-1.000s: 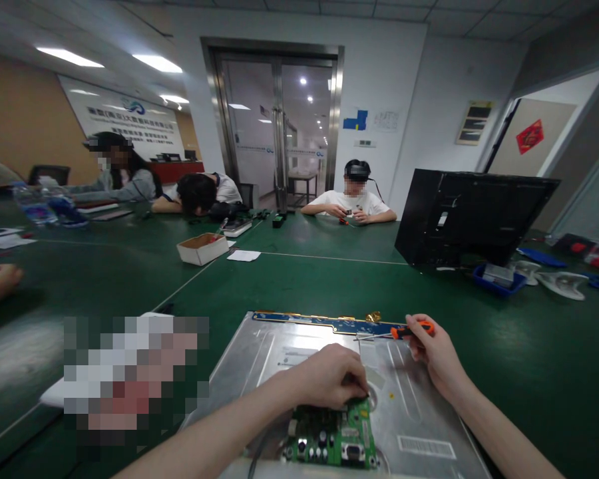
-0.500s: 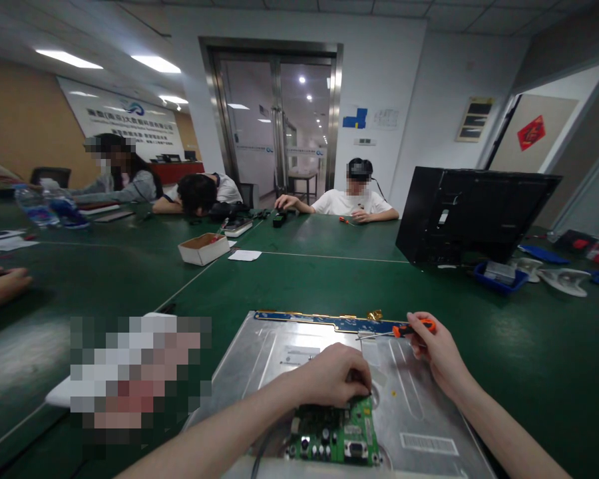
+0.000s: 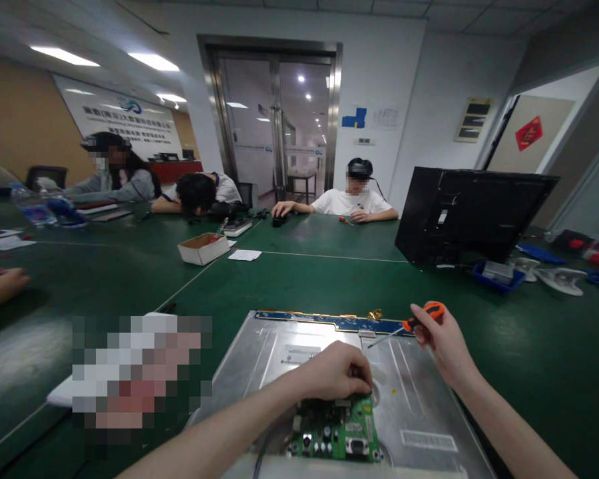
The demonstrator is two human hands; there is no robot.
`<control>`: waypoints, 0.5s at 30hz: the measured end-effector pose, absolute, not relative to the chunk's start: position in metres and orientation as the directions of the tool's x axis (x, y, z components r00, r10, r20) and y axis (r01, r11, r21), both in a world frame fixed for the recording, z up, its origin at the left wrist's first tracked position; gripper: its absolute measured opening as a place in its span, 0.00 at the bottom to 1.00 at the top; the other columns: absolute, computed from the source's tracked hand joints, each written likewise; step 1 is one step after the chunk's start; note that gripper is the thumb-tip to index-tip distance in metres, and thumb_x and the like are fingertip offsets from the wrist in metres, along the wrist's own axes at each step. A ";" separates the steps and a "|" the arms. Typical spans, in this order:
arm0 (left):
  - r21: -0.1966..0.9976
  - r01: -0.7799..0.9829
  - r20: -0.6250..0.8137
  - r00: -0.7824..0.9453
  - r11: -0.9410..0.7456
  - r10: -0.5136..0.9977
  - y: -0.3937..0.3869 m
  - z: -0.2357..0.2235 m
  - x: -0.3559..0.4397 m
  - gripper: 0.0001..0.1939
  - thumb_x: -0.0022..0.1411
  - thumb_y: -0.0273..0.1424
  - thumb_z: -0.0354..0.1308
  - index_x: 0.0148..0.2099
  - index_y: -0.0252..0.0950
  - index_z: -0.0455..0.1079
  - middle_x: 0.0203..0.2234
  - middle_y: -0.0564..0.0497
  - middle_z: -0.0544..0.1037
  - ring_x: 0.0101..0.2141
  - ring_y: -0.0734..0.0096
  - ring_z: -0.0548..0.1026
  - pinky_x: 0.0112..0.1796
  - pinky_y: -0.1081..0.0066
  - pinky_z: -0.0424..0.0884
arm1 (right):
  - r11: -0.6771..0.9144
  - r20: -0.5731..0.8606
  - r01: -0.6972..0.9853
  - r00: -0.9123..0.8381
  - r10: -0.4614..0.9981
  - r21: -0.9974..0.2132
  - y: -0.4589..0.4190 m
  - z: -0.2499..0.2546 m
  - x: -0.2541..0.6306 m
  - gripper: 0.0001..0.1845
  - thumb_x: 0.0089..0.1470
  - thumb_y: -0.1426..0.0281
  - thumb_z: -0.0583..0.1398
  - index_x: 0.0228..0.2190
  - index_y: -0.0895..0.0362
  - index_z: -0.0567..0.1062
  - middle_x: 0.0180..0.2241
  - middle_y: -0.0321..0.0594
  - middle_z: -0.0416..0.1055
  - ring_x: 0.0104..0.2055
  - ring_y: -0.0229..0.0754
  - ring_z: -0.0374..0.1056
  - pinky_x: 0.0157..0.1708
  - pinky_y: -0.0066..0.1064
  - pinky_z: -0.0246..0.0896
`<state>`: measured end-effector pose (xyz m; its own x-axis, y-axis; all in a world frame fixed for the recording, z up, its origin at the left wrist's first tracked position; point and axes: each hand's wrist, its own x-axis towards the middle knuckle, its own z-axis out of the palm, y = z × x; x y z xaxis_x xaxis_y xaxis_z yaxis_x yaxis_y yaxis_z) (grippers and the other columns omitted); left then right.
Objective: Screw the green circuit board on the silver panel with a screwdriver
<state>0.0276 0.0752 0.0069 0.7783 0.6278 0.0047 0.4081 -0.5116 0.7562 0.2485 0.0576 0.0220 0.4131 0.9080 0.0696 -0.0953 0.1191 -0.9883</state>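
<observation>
A metal display panel (image 3: 419, 406) lies back side up in front of me. On it sits a green circuit board (image 3: 335, 436), and a thin blue board strip (image 3: 299, 319) runs along the far edge. My left hand (image 3: 337, 372) is closed in a pinch at the green board's far right corner; what the fingertips hold is hidden. My right hand (image 3: 439, 339) grips an orange and black screwdriver (image 3: 432, 313) above the panel's right side. The shaft slants down to the left, its tip near a small connector (image 3: 367, 334) below the strip.
A black monitor (image 3: 474, 213) stands at the right beside a blue tray (image 3: 499, 278). An open cardboard box (image 3: 203, 251) and white paper (image 3: 244, 255) lie farther off. A co-worker (image 3: 354, 199) sits opposite; another person's hand (image 3: 2, 286) shows at the left edge.
My right hand has raised and tilted the screwdriver, its tip now slightly lower and to the right. My left hand stays almost still. The person opposite has reached for a black object.
</observation>
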 end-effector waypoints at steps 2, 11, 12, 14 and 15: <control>0.777 0.403 -0.007 0.774 -0.484 0.633 0.075 0.007 0.028 0.05 0.52 0.22 0.69 0.33 0.34 0.81 0.26 0.53 0.79 0.28 0.72 0.74 0.30 0.78 0.65 | 0.169 0.137 -0.043 0.412 0.901 -0.985 0.056 0.033 0.245 0.27 0.40 0.51 0.72 0.27 0.53 0.64 0.16 0.26 0.62 0.17 0.33 0.58 0.15 0.24 0.55; 0.816 0.390 -0.033 0.768 -0.426 0.639 0.077 0.007 0.028 0.04 0.49 0.25 0.72 0.31 0.35 0.81 0.23 0.55 0.78 0.26 0.74 0.72 0.28 0.79 0.64 | 0.403 0.557 0.423 0.349 0.754 -0.811 0.029 0.052 0.224 0.17 0.50 0.54 0.67 0.33 0.54 0.75 0.27 0.36 0.71 0.22 0.37 0.64 0.21 0.28 0.62; 0.816 0.386 -0.031 0.772 -0.430 0.635 0.078 0.007 0.028 0.04 0.49 0.25 0.72 0.31 0.35 0.81 0.23 0.55 0.78 0.26 0.74 0.72 0.28 0.79 0.64 | 0.413 0.594 0.477 0.332 0.733 -0.776 0.025 0.048 0.224 0.17 0.52 0.54 0.66 0.37 0.53 0.75 0.28 0.36 0.71 0.22 0.38 0.65 0.21 0.28 0.63; 0.818 0.377 -0.024 0.777 -0.434 0.629 0.078 0.006 0.027 0.05 0.50 0.24 0.71 0.32 0.36 0.81 0.24 0.55 0.78 0.27 0.74 0.73 0.28 0.79 0.64 | 0.439 0.648 0.539 0.291 0.704 -0.719 0.018 0.038 0.223 0.22 0.54 0.56 0.65 0.47 0.51 0.71 0.28 0.36 0.73 0.24 0.40 0.69 0.21 0.28 0.65; 0.820 0.371 -0.021 0.781 -0.437 0.624 0.079 0.006 0.027 0.05 0.50 0.24 0.71 0.32 0.36 0.81 0.24 0.55 0.78 0.27 0.74 0.73 0.28 0.79 0.64 | 0.470 0.683 0.557 0.263 0.682 -0.684 0.016 0.033 0.223 0.25 0.54 0.58 0.65 0.51 0.51 0.68 0.29 0.36 0.73 0.25 0.41 0.71 0.22 0.28 0.67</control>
<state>0.0269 0.0788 0.0064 0.7811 0.6240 -0.0210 0.3708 -0.4366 0.8197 0.2233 0.0160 0.0326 0.2626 0.6820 0.6825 0.5572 0.4703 -0.6844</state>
